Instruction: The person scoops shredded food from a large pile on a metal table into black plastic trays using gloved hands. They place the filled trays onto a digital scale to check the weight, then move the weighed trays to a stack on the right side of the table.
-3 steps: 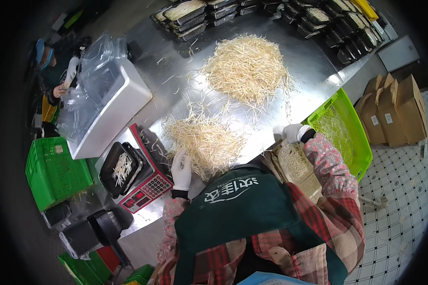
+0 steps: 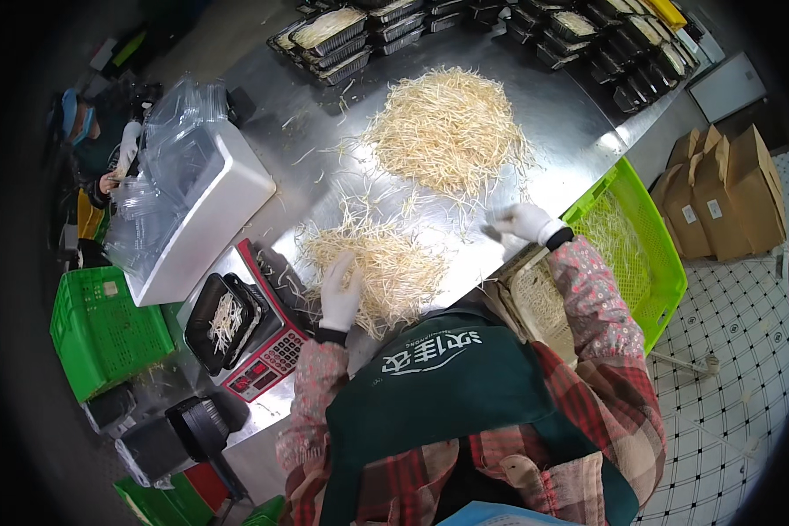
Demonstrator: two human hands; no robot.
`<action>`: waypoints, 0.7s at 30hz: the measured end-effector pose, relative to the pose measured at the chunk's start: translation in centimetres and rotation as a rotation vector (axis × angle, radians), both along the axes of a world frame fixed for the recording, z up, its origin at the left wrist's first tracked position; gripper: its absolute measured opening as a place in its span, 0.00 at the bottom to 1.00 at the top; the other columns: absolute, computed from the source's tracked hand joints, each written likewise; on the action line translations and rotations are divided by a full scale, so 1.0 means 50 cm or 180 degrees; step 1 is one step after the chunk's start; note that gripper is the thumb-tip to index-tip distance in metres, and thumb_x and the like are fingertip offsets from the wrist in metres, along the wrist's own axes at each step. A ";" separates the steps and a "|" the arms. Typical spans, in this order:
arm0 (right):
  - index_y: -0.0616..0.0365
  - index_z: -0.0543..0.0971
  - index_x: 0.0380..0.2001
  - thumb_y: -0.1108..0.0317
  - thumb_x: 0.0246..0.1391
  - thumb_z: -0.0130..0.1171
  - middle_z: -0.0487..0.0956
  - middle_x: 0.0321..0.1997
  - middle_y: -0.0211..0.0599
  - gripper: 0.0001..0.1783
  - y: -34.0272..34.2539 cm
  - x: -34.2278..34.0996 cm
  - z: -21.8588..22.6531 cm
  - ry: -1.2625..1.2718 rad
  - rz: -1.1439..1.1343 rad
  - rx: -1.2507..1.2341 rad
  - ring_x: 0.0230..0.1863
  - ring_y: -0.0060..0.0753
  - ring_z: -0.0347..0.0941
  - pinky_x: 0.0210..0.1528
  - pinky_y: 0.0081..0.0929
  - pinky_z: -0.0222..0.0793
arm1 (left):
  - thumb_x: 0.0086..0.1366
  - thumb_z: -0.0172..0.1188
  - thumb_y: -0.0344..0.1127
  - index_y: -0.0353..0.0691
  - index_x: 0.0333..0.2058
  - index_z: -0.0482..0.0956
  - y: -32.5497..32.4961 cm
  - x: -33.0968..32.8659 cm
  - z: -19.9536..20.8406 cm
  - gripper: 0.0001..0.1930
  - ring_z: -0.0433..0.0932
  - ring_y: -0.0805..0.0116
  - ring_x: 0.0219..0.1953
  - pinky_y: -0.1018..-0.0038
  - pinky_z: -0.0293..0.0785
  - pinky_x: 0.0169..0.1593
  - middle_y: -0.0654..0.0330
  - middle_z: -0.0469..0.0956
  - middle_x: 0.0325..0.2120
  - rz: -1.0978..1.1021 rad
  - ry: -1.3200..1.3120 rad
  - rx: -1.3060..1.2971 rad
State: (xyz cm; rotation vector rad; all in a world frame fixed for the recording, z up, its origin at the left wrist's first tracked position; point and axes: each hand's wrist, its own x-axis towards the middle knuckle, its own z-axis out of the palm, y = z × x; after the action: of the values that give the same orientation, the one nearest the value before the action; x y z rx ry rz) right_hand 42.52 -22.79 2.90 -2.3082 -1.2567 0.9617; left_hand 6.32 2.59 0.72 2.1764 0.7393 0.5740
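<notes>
black tray [image 2: 225, 323] on red scale [image 2: 267, 337]: few sprouts inside. near sprout pile [image 2: 377, 263] on steel tabletop [image 2: 570, 149], left hand [image 2: 340, 287] flat on it, grip spread. right hand [image 2: 522, 221] over tabletop edge, grip state can't tell. green crate [image 2: 666, 263]: sprouts inside, partly hidden by sleeve. filled trays [image 2: 333, 31] at far edge, cut off. white bin [image 2: 202, 215]: clear bags.

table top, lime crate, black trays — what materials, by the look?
Table top: likely stainless steel, brushed, showing soft glare. Lime crate: moulded plastic, with lattice walls. Black trays: thin, glossy plastic, probably formed; stacked. Gloves on left hand and right hand: white, material unclear.
</notes>
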 end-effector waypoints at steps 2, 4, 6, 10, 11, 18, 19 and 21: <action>0.53 0.84 0.43 0.52 0.56 0.62 0.84 0.38 0.43 0.19 0.052 -0.020 -0.054 -0.0049 -0.0563 0.0193 0.39 0.45 0.80 0.46 0.36 0.75 | 0.62 0.60 0.34 0.42 0.52 0.77 0.005 0.067 -0.015 0.19 0.67 0.50 0.62 0.59 0.63 0.64 0.50 0.73 0.56 -0.0441 0.0278 0.0409; 0.49 0.81 0.48 0.56 0.57 0.58 0.82 0.41 0.43 0.18 0.141 -0.087 -0.026 -0.0158 -0.0169 0.0222 0.45 0.47 0.78 0.52 0.37 0.73 | 0.63 0.59 0.36 0.47 0.54 0.76 0.010 0.108 -0.020 0.20 0.62 0.51 0.65 0.54 0.56 0.67 0.54 0.69 0.59 -0.0830 0.0802 0.0868; 0.49 0.82 0.43 0.57 0.56 0.59 0.79 0.46 0.39 0.14 0.169 -0.154 -0.104 -0.0430 0.0183 0.1386 0.52 0.44 0.74 0.54 0.37 0.70 | 0.63 0.59 0.38 0.53 0.56 0.74 -0.008 0.138 -0.027 0.21 0.57 0.54 0.69 0.50 0.48 0.70 0.58 0.66 0.62 -0.1191 0.1543 0.1205; 0.49 0.83 0.37 0.66 0.49 0.61 0.76 0.47 0.35 0.10 0.158 -0.182 -0.146 -0.0845 0.0384 0.1354 0.53 0.44 0.70 0.52 0.38 0.69 | 0.62 0.58 0.38 0.56 0.53 0.77 -0.014 0.058 -0.051 0.19 0.54 0.51 0.70 0.38 0.46 0.67 0.63 0.67 0.62 -0.1008 0.1447 0.1292; 0.49 0.83 0.35 0.67 0.48 0.61 0.76 0.46 0.35 0.09 0.139 -0.171 -0.154 -0.0746 0.0222 0.1319 0.52 0.44 0.71 0.52 0.38 0.69 | 0.63 0.57 0.36 0.56 0.52 0.78 -0.016 0.027 -0.052 0.18 0.54 0.50 0.70 0.39 0.46 0.67 0.64 0.67 0.63 -0.0895 0.1445 0.1267; 0.50 0.83 0.38 0.60 0.50 0.64 0.77 0.41 0.36 0.13 0.155 -0.189 -0.161 -0.0520 -0.0194 0.1528 0.44 0.43 0.75 0.45 0.37 0.71 | 0.64 0.57 0.35 0.52 0.52 0.79 -0.060 -0.076 -0.044 0.17 0.54 0.46 0.69 0.47 0.46 0.69 0.59 0.66 0.64 -0.0408 0.1151 0.0871; 0.50 0.82 0.40 0.60 0.47 0.67 0.78 0.40 0.35 0.15 0.171 -0.202 -0.168 -0.0781 -0.0038 0.1605 0.46 0.45 0.73 0.46 0.38 0.71 | 0.64 0.57 0.35 0.51 0.51 0.79 -0.066 -0.079 -0.044 0.16 0.54 0.46 0.69 0.47 0.47 0.69 0.59 0.66 0.64 -0.0344 0.1107 0.0821; 0.52 0.80 0.33 0.61 0.49 0.65 0.76 0.37 0.37 0.10 0.200 -0.228 -0.176 -0.0942 0.0117 0.1569 0.39 0.47 0.74 0.41 0.40 0.71 | 0.64 0.57 0.34 0.51 0.50 0.80 -0.076 -0.086 -0.041 0.16 0.55 0.46 0.69 0.50 0.48 0.69 0.58 0.66 0.64 -0.0228 0.1039 0.0744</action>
State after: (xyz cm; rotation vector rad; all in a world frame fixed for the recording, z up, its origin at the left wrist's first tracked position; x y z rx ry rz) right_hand 31.14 -12.78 -5.90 -2.0780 -1.4568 0.2711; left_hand 2.04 -1.19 -1.33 2.5396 0.7914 0.2803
